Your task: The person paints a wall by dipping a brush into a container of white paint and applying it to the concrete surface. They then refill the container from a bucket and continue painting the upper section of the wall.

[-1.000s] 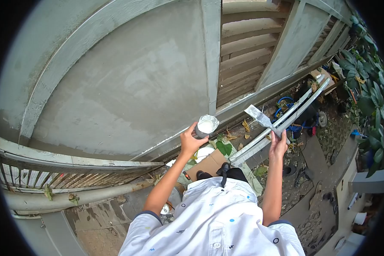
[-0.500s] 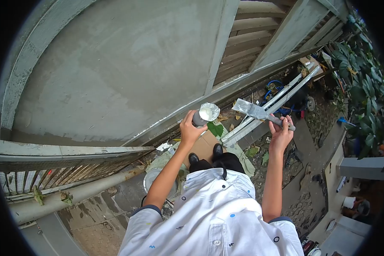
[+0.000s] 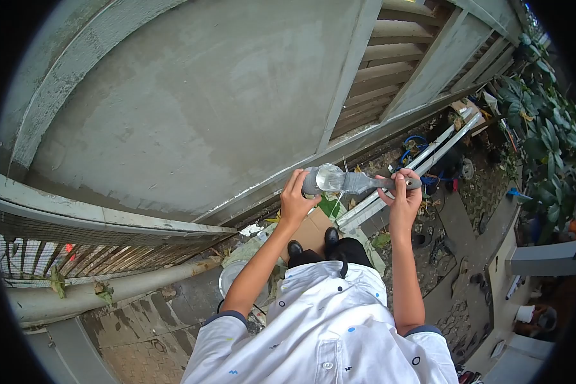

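Observation:
My left hand (image 3: pixel 295 200) is wrapped round a small grey cup (image 3: pixel 311 182), which is tilted with its whitish, smeared mouth toward the right. In my right hand (image 3: pixel 401 192) is a putty knife (image 3: pixel 360 184) with a flat, smeared blade and a grey handle with a hole at its end. The knife lies nearly level, and its blade end overlaps the mouth of the cup, hiding the tip and what is inside. Both hands are held out in front of the large grey wall panel (image 3: pixel 198 109), which has darker, damp-looking patches.
Black shoes (image 3: pixel 331 236) stand on cardboard (image 3: pixel 314 224). A whitish bucket (image 3: pixel 226 276) is beside my left forearm. Long white bars (image 3: pixel 438 150) lie along the wall's foot to the right, near blue tubing (image 3: pixel 416 142). A pipe (image 3: pixel 125 290) runs at left; leafy plants (image 3: pixel 544 141) hang at right.
My right hand has moved left, bringing the putty knife's blade from apart to the cup's mouth. The cup has tipped further toward the blade, and the view has shifted slightly.

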A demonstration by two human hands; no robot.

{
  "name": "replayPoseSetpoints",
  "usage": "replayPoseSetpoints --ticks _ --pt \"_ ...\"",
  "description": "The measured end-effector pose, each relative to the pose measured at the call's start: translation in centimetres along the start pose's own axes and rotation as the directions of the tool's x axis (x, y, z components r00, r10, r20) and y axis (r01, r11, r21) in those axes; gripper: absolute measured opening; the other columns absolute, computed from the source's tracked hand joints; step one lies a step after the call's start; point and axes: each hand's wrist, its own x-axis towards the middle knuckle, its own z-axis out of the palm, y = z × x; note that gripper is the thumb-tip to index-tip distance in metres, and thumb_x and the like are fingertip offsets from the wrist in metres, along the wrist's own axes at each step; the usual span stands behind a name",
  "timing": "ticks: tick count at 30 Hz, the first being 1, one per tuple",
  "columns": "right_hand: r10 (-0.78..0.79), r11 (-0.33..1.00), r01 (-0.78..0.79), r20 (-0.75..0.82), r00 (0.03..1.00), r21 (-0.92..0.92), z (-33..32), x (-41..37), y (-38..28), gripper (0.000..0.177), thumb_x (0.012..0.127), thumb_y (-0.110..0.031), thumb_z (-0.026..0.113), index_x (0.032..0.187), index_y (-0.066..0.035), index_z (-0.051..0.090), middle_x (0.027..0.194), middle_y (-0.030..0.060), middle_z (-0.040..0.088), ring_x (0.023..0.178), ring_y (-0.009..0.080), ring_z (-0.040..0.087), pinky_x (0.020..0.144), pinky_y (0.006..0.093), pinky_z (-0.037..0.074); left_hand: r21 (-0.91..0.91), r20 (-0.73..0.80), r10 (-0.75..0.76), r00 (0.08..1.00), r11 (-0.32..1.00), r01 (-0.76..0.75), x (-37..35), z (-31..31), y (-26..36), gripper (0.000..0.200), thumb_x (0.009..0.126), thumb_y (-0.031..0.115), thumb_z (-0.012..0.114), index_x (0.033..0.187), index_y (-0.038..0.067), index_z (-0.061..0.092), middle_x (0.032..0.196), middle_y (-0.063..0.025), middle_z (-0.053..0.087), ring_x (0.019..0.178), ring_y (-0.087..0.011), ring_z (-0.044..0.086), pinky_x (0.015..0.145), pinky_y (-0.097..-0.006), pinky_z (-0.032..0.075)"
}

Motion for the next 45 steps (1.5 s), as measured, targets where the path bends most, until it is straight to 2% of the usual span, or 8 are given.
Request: replayPoseSetpoints --ticks 11,21,24,27,33,36,41,45 --pt "-0.038 0.97 0.08 0.183 0.982 -0.23 2.5 1.2 0.9 0.037 0.093 -0.02 0.057 0.124 -0.002 0.046 0.096 0.0035 0.054 0.09 0.0142 0.063 0.069 0.0255 0.055 0.103 0.04 0.017 0.999 0.994 -0.021 0.1 0.8 0.9 0.062 0.05 0.006 0.08 0.108 0.003 0.058 0.116 -0.0157 0.057 0.101 -0.0349 0.059 0.086 -0.04 0.049" --pt "0.045 0.999 -0.045 0.032 0.998 0.008 -2.4 6.4 1.2 0.032 0.095 -0.015 0.053 0.123 -0.002 0.045 0.102 0.0042 0.052 0.098 0.0214 0.063 0.073 0.0268 0.056 0.056 -0.094 -0.139 0.986 0.988 0.145 2.7 6.9 1.3 0.059 0.052 0.009 0.081 0.106 -0.001 0.059 0.111 -0.015 0.061 0.091 -0.0254 0.065 0.07 -0.0321 0.055" --pt "0.095 0.993 -0.093 -0.029 0.995 0.067 -5.2 8.6 4.9 0.032 0.095 -0.019 0.052 0.123 -0.003 0.044 0.102 0.0057 0.055 0.099 0.0277 0.064 0.072 0.0301 0.057 0.064 -0.078 -0.251 0.965 0.965 0.256 2.3 9.8 0.4 0.06 0.052 0.008 0.081 0.107 -0.001 0.058 0.113 -0.0162 0.061 0.093 -0.0276 0.064 0.075 -0.0338 0.054" --pt "0.312 0.943 -0.3 -0.063 0.948 0.145 -7.9 9.6 8.7 0.028 0.095 -0.016 0.052 0.119 -0.003 0.045 0.105 0.0082 0.054 0.103 0.0278 0.061 0.08 0.0323 0.056 0.159 -0.095 -0.289 0.953 0.94 0.301 0.2 12.4 -2.3 0.061 0.051 0.007 0.081 0.107 -0.001 0.058 0.116 -0.019 0.06 0.098 -0.0306 0.063 0.079 -0.0349 0.053" --pt "0.434 0.852 -0.352 -0.147 0.889 0.388 -12.1 7.3 17.4 0.019 0.096 -0.015 0.049 0.11 -0.004 0.043 0.106 0.0096 0.053 0.106 0.0333 0.059 0.083 0.0361 0.055 0.178 -0.016 -0.391 0.92 0.904 0.388 -4.7 17.4 -7.4 0.065 0.049 0.006 0.083 0.109 -0.001 0.057 0.117 -0.0182 0.06 0.097 -0.0269 0.064 0.078 -0.0328 0.054" --pt "0.502 0.841 -0.418 -0.206 0.84 0.342 -13.9 7.4 18.9 0.018 0.097 -0.016 0.048 0.109 -0.003 0.043 0.105 0.0095 0.051 0.105 0.0341 0.06 0.08 0.0359 0.057 0.118 0.053 -0.555 0.83 0.829 0.547 -6.6 19.1 -6.9 0.068 0.049 0.003 0.083 0.11 -0.002 0.055 0.12 -0.0169 0.058 0.097 -0.0248 0.064 0.079 -0.0323 0.055" --pt "0.45 0.889 -0.414 -0.211 0.868 0.195 -16.4 8.9 19.2 0.021 0.097 -0.019 0.048 0.111 -0.004 0.043 0.103 0.008 0.051 0.103 0.0337 0.061 0.076 0.0361 0.059 0.083 0.074 -0.669 0.739 0.743 0.664 -9.4 22.4 -6.1 0.065 0.051 0.007 0.085 0.108 -0.003 0.054 0.113 -0.0164 0.061 0.095 -0.0234 0.065 0.078 -0.0326 0.056" --pt "0.433 0.901 -0.412 -0.217 0.875 0.136 -17.5 11.2 18.7 0.022 0.097 -0.021 0.049 0.109 -0.003 0.044 0.102 0.0069 0.052 0.101 0.0318 0.062 0.072 0.0312 0.06 -0.019 0.042 -0.634 0.772 0.773 0.635 -8.3 24.4 -5.2 0.065 0.052 0.006 0.085 0.108 -0.003 0.054 0.115 -0.0162 0.06 0.099 -0.0221 0.064 0.083 -0.0329 0.055"
